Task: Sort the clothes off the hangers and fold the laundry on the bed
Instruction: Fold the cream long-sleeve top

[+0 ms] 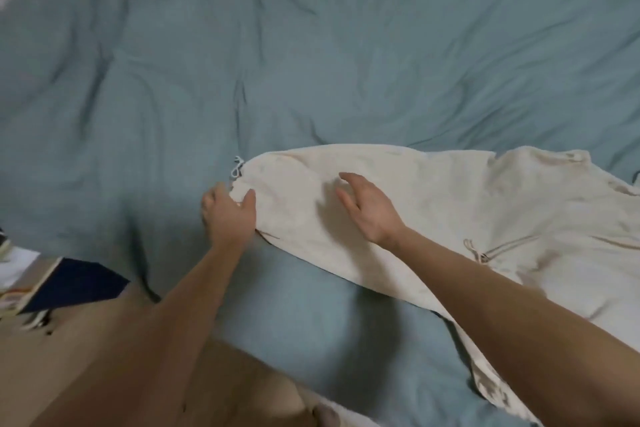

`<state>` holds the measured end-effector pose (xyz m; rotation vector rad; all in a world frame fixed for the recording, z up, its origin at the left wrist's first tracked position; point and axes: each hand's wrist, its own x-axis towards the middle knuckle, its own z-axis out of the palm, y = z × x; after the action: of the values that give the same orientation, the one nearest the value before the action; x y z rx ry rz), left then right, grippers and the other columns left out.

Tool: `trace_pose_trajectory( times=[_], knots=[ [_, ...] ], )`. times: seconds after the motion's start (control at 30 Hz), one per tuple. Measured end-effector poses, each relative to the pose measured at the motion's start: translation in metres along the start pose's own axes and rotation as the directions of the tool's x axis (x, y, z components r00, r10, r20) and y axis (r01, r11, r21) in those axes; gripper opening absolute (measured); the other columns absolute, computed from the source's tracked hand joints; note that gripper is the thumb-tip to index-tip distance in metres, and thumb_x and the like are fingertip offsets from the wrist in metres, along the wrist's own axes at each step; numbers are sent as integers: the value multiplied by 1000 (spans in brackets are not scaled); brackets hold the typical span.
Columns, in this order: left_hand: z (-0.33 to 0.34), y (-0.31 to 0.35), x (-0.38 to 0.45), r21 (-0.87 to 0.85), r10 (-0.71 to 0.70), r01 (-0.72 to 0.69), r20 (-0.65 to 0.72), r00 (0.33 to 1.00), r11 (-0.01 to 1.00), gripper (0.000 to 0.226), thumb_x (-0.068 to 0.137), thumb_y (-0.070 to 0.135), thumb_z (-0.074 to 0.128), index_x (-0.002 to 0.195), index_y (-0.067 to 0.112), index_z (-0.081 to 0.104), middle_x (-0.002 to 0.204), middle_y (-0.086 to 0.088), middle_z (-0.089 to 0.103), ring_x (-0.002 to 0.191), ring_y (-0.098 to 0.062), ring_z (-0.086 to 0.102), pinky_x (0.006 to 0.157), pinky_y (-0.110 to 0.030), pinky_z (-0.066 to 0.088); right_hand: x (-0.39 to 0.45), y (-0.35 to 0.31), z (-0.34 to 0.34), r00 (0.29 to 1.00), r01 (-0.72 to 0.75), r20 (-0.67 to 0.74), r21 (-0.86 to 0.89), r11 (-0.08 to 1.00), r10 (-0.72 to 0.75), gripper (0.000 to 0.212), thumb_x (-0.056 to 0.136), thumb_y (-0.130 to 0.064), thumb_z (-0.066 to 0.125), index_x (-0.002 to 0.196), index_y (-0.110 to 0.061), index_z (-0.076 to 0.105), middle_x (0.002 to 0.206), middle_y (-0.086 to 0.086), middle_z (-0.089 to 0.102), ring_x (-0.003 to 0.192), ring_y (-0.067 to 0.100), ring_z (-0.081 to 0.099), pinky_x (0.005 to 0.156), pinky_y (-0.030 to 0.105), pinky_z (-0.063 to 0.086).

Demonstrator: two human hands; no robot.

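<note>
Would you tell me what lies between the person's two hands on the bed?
In the head view, only the cream garment spans the stretch: the left hand grips its end, and the open right hand is over it.

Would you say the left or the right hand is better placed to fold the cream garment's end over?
Probably the left hand: it already pinches the cream garment at its end, while the right hand hovers open above the middle.
</note>
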<state>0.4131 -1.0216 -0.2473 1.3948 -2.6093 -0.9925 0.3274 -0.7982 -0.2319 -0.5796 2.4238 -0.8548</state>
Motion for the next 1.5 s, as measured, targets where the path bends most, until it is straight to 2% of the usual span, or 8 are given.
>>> trace_pose_trajectory(
  times=[0.33, 0.53, 0.7, 0.83, 0.93, 1.03, 1.2, 1.5],
  knots=[
    [3, -7, 74, -486, -254, 487, 469, 846, 726, 70, 65, 74, 56, 95, 13, 71, 103, -10, 72, 94, -27, 68, 94, -44, 52, 60, -65, 60, 963, 243, 118, 1, 970, -241, 55, 103, -35, 33, 153, -22, 14, 159, -11, 3, 146, 2, -1, 114, 11, -3],
    [-16, 19, 66, -610, -105, 598, 649, 753, 520, 85, 94, 68, 11, 126, 4, 58, 120, -11, 64, 105, -25, 61, 86, -35, 49, 65, -92, 68, 953, -208, 287, 373, 904, 101, 58, 102, -48, 23, 130, -11, 58, 134, 5, 58, 114, 19, 58, 99, 18, 40],
    [-36, 63, 36, -615, 181, 410, 676, 715, 674, 97, 91, 64, -12, 134, 7, 53, 139, -5, 54, 134, -13, 42, 113, -35, 22, 68, -94, 7, 923, -348, 251, 867, 356, 290, 55, 90, -53, 52, 112, -4, 67, 104, 12, 70, 93, 23, 66, 86, 32, 51],
    [-32, 119, -10, -633, 312, 340, 692, 651, 695, 88, 96, 57, -6, 135, 1, 51, 136, -12, 55, 130, -12, 46, 112, -25, 20, 43, -77, -56, 896, -341, 119, 800, 493, 428, 42, 81, -31, 74, 109, 1, 68, 102, 18, 71, 88, 28, 69, 88, 39, 54],
    [-15, 155, -43, -675, 297, 279, 606, 738, 683, 65, 104, 42, 17, 124, -5, 58, 121, -20, 63, 93, -11, 62, 88, -18, 44, 10, -50, -99, 855, -344, 11, 760, 552, 518, 12, 80, -5, 71, 91, -2, 69, 89, 16, 70, 73, 24, 67, 77, 35, 56],
    [10, 180, -78, -599, 394, -33, 484, 781, 800, 36, 103, 27, 41, 118, 3, 64, 115, -8, 65, 106, -18, 60, 90, -21, 45, -34, -9, -144, 804, -365, -35, 759, 540, 593, 13, 77, -1, 69, 90, -3, 68, 89, 16, 70, 78, 28, 68, 80, 39, 56],
    [60, 220, -151, -280, 710, -680, 491, 505, 678, 48, 100, 29, 48, 145, 14, 41, 157, -5, 27, 146, -18, 18, 117, -23, 8, -122, 72, -210, 741, -319, -130, 795, 515, 659, 12, 82, 0, 64, 80, -11, 67, 75, 4, 67, 63, 15, 62, 53, 23, 51],
    [183, 269, -284, -42, 748, -957, 634, 196, 287, 66, 100, 50, 29, 155, 24, 2, 161, -1, -14, 145, -18, -23, 118, -36, -15, -264, 232, -256, 425, -223, -370, 842, 492, 826, 14, 90, -19, 63, 76, -17, 62, 72, -3, 62, 64, 12, 56, 52, 18, 47]
  ],
)
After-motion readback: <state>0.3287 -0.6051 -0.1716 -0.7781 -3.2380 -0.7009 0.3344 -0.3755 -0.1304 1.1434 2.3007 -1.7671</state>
